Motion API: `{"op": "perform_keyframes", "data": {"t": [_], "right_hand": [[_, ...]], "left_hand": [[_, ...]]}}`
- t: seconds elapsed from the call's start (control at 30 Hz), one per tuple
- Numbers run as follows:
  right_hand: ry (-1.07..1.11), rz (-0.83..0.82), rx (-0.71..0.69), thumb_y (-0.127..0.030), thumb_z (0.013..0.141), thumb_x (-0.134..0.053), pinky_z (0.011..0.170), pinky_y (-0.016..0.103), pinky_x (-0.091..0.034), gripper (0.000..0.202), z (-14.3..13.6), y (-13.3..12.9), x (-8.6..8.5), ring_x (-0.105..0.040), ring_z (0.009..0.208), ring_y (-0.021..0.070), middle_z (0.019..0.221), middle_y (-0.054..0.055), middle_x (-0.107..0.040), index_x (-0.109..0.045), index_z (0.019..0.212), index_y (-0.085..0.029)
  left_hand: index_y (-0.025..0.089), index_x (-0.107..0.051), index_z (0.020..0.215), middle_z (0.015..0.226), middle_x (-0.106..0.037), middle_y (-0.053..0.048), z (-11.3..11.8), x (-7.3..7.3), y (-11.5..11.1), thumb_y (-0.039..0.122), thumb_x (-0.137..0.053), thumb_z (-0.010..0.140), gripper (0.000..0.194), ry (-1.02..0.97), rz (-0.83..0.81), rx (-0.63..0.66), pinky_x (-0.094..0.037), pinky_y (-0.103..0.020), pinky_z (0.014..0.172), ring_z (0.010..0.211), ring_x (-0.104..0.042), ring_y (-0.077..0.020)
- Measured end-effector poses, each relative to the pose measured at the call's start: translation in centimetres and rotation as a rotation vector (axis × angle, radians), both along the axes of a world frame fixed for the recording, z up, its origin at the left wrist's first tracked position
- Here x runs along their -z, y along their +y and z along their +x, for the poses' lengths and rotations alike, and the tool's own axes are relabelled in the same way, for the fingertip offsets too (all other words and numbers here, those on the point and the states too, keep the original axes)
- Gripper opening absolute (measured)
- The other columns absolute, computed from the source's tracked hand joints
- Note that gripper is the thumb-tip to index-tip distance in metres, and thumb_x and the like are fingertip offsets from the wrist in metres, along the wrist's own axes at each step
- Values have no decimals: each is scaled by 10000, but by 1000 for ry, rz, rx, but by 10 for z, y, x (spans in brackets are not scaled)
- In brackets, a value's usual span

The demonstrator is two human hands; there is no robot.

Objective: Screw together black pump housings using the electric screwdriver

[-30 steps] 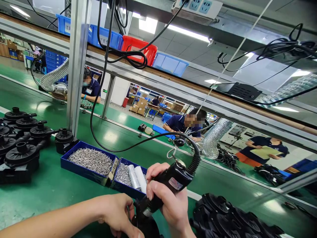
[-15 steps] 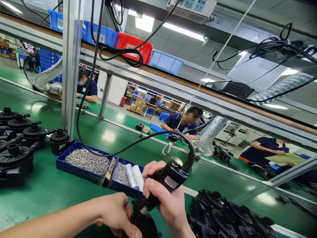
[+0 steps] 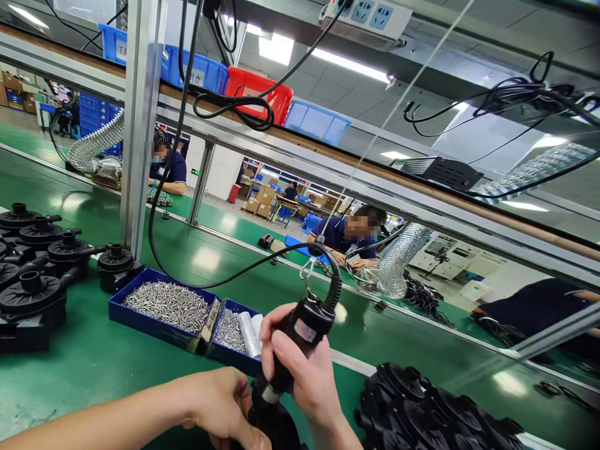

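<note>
A black electric screwdriver [image 3: 304, 325] is gripped in my right hand [image 3: 314, 375], its tip end angled down to a black round plastic housing [image 3: 276, 425] at the bottom edge. A cord runs from its top, and a wire loop ties it to a hanging line. Beside the tip, my left hand [image 3: 222, 400] is closed at the left side of the housing, its fingertips partly hidden. Behind my hands stand a blue tray of screws [image 3: 164, 309] and a smaller blue tray [image 3: 232, 331] with small metal parts and white rolls.
Several black pump-like units [image 3: 35, 294] stand at the left on the green bench [image 3: 89, 375]. A pile of black plastic parts [image 3: 431, 406] lies at the right. A metal post [image 3: 143, 125] rises at the left, below a shelf with blue and red bins [image 3: 260, 94]. Co-workers sit across.
The screwdriver and my right hand have shifted a little left, and the tool is more upright. My left hand stays by the housing. A co-worker at the far right has leaned over.
</note>
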State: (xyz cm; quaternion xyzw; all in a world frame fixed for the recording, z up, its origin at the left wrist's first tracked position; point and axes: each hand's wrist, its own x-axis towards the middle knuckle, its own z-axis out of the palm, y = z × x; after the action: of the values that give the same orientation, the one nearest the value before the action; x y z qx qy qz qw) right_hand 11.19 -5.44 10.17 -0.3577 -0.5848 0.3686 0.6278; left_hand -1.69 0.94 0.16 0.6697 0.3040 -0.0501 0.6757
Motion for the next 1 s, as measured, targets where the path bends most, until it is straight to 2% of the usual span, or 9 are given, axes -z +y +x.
{"op": "perform_keyframes", "data": {"t": [0.07,0.13,0.33,0.5,0.6,0.77,0.87,1.0], "right_hand": [[51,67,-173,-494,965,-760,422,202,-335,289,4,-1,1,-478,402,52,862,-9,-675,-645,1019,-235],[84,110,-234,-471,984,-728,406,189,-283,237,8,-3,1,-450,387,30,904,-16,-657,-644,1039,-256],[100,90,-226,-404,1013,-728,451,182,-333,179,12,-5,2,-508,444,26,954,1,-644,-665,1087,-254],[115,92,-171,-372,989,-781,464,158,-415,158,8,-4,1,-551,450,22,942,-9,-662,-685,1024,-252],[123,83,-159,-338,954,-809,484,162,-455,179,8,-3,1,-591,457,28,949,-8,-660,-671,941,-224],[165,29,-222,-305,869,-854,467,159,-441,224,13,-1,5,-624,453,57,885,-13,-675,-655,878,-204],[202,6,-280,-274,822,-851,443,153,-416,221,13,0,6,-598,438,62,807,-19,-676,-647,853,-197],[205,-23,-312,-209,751,-825,426,157,-418,217,12,-1,6,-557,415,59,746,-21,-681,-620,821,-194]], "left_hand": [[250,-539,864,662,-629,60,0,0,1,545,-1052,337,793,16,-4,-5,-496,-265,508,514,-586,-148],[246,-533,846,649,-626,60,1,1,1,525,-1061,317,798,47,-22,-22,-500,-264,501,503,-585,-146],[225,-532,757,578,-587,70,6,-1,-5,477,-1076,266,775,69,-128,-91,-521,-252,503,479,-555,-116],[218,-540,683,562,-567,63,4,-9,-12,438,-1003,424,575,-2,-55,-154,-434,-239,492,501,-513,-109],[219,-538,671,563,-560,69,3,-12,-16,398,-977,449,523,-25,-41,-165,-420,-247,515,523,-488,-108],[220,-517,624,544,-517,76,2,-12,-20,349,-887,550,399,-102,3,-128,-393,-255,519,513,-426,-100],[212,-553,679,559,-507,77,0,-7,-19,365,-884,583,377,-162,31,-111,-365,-251,522,522,-410,-103],[203,-655,935,711,-599,58,-5,7,-14,359,-939,558,498,-271,83,-172,-444,-258,619,643,-515,-139]]}}
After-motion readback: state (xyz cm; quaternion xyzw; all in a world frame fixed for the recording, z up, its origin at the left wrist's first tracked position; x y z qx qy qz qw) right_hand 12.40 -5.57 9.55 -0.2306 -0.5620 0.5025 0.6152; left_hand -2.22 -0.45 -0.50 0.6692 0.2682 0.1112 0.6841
